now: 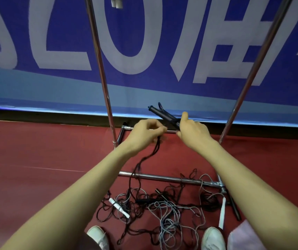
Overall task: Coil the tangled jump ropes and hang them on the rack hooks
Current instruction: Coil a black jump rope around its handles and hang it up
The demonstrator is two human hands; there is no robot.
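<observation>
My right hand grips two black jump-rope handles that point up and to the left. My left hand pinches the dark rope that hangs from those handles down to the floor. Below lies a tangled pile of dark and grey ropes with white handles among them. The metal rack rises in front of me on two chrome uprights; its hooks are out of view.
The rack's base bars lie on the red floor, and some rope crosses the near bar. A blue banner with large white letters stands behind the rack. My white shoes flank the rope pile. A pink cloth sits at bottom right.
</observation>
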